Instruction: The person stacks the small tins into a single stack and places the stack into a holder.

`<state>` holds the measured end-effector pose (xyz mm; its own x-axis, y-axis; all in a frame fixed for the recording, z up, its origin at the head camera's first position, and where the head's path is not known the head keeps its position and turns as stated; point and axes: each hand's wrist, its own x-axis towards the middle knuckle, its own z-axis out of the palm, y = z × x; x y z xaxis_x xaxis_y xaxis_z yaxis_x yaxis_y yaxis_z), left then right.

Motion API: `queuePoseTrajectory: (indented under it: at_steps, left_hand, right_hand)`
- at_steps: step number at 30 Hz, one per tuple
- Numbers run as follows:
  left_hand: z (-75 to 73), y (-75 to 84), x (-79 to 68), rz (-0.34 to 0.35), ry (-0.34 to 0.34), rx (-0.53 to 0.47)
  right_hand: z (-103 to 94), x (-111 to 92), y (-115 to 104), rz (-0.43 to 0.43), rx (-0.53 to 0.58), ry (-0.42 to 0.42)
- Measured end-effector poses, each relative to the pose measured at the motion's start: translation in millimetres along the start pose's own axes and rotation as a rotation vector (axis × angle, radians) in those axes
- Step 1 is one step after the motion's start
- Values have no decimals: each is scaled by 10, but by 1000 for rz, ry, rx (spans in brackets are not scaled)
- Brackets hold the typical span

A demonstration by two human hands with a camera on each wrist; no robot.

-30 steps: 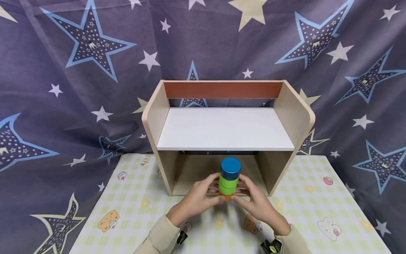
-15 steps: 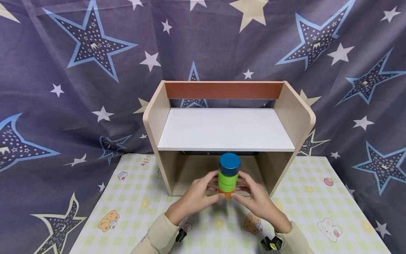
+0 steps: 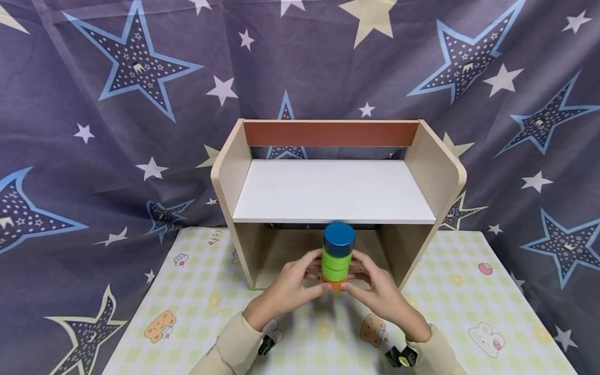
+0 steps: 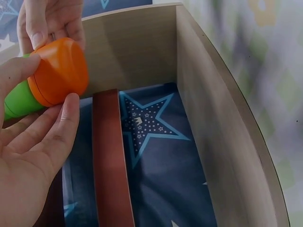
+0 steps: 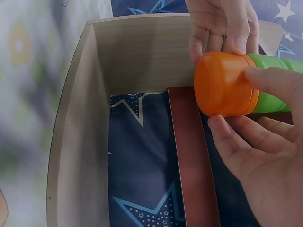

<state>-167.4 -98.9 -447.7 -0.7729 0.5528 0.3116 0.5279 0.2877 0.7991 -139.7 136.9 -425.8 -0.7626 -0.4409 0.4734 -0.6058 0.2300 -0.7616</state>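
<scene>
Both hands hold an upright cylinder (image 3: 336, 265) with a blue top, a ringed green middle and an orange base. My left hand (image 3: 289, 285) grips its left side, thumb low at the orange part and fingers behind. From the right, my right hand (image 3: 380, 287) grips it the same way, the two thumbs nearly meeting in front. In the left wrist view the rounded orange base (image 4: 64, 71) faces the camera, and the right wrist view shows that orange base (image 5: 225, 85) between both hands. The blue top overlaps the white shelf's front edge in the head view.
Just behind the hands stands a small wooden shelf unit (image 3: 450, 172) with a white upper board (image 3: 333, 190), a red-brown back rail (image 3: 330, 133) and an open lower compartment. It sits on a checked tablecloth (image 3: 187, 291). A starry curtain (image 3: 497, 120) hangs behind.
The cylinder has risen slightly in the head view, its blue top now reaching the white board's front edge. Both hands have moved up a little with it, keeping their grip.
</scene>
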Motion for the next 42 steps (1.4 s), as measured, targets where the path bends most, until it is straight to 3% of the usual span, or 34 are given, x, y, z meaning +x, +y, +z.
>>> queuePoseTrajectory:
  at_steps: [16, 42]
  left_hand:
    - [-30, 69, 18, -32, 26, 5]
    - [-62, 105, 63, -4, 65, 13]
  right_hand:
    - [-39, 36, -43, -4, -19, -11]
    - [-85, 70, -106, 0, -32, 0]
